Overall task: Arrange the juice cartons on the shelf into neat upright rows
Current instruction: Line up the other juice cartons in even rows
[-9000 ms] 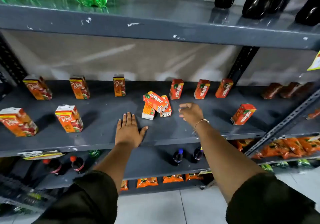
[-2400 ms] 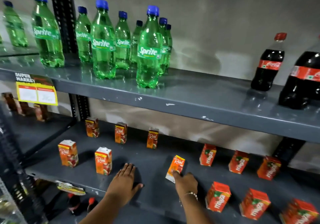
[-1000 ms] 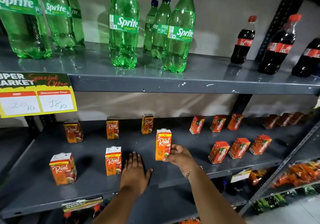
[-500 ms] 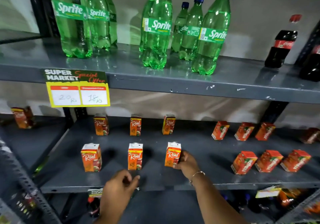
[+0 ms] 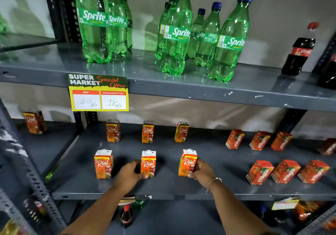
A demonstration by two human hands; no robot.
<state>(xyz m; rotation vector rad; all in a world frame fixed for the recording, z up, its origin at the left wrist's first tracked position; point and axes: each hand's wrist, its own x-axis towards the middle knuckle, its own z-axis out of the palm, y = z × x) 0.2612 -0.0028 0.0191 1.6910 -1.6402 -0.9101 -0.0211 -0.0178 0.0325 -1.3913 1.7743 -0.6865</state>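
Shelf [image 5: 181, 189] grey metal; left hand [image 5: 130, 175] grips middle carton [image 5: 148, 163], right hand [image 5: 201, 172] grips right carton [image 5: 187, 162].

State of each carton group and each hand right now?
Back-row Real cartons: three, upright, spaced apart.
Front-left Real carton: upright, untouched.
Front-middle Real carton: upright, left hand on it.
Front-right Real carton: upright, right hand on it.
Maaza cartons: upright, two rows.
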